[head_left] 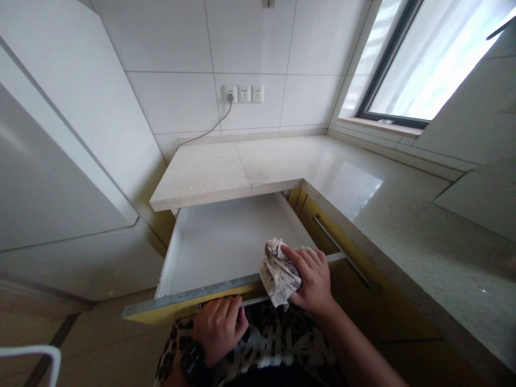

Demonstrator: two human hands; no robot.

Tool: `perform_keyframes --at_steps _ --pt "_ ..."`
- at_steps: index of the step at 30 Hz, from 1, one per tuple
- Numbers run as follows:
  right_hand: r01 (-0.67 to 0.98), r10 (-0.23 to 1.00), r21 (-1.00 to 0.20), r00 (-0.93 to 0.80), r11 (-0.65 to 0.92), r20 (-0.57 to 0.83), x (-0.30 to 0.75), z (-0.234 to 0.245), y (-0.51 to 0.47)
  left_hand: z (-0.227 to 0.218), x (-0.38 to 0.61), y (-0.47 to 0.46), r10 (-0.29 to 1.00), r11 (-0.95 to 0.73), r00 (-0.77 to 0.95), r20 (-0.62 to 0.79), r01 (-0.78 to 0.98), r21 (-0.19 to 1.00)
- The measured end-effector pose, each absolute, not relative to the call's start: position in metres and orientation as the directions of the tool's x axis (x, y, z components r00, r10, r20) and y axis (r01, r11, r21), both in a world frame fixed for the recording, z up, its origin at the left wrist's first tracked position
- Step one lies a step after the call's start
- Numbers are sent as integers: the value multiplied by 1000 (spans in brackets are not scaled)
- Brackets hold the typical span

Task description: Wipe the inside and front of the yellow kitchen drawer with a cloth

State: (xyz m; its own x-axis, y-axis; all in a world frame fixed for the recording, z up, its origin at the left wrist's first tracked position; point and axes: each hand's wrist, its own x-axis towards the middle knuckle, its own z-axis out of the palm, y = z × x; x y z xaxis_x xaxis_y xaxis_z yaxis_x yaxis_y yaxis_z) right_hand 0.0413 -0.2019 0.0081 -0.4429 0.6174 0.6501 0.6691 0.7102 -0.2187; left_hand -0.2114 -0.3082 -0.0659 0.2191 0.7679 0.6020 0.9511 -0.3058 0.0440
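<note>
An open white drawer (217, 242) with a yellow front extends out below the countertop. My right hand (314, 279) is closed around a crumpled, stained cloth (280, 274), which lies over the top edge of the drawer front toward its right end. Part of the cloth hangs down on the outer side. Lower and to the left, my left hand (221, 325), with a dark watch on the wrist, has its fingers curled over the metal drawer handle (255, 302). Both hands are close to my body.
A pale countertop (274, 161) runs above the drawer and turns along the right side. A cupboard handle (342, 250) is just right of the drawer. Wall sockets (244, 94) hold a plug with a grey cable. A tall white cabinet (72, 118) stands left.
</note>
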Motion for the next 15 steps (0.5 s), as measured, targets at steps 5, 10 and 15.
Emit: perform_keyframes --at_steps 5,10,15 --pt "653 604 -222 -446 725 661 43 7 -201 -65 -211 -308 767 -306 218 603 951 45" --pt "655 606 -224 -441 722 662 42 7 -201 -65 -210 -308 759 -311 223 612 949 41" --pt "662 615 -226 -442 715 653 43 6 -201 -65 -211 -308 764 -309 220 607 950 44"
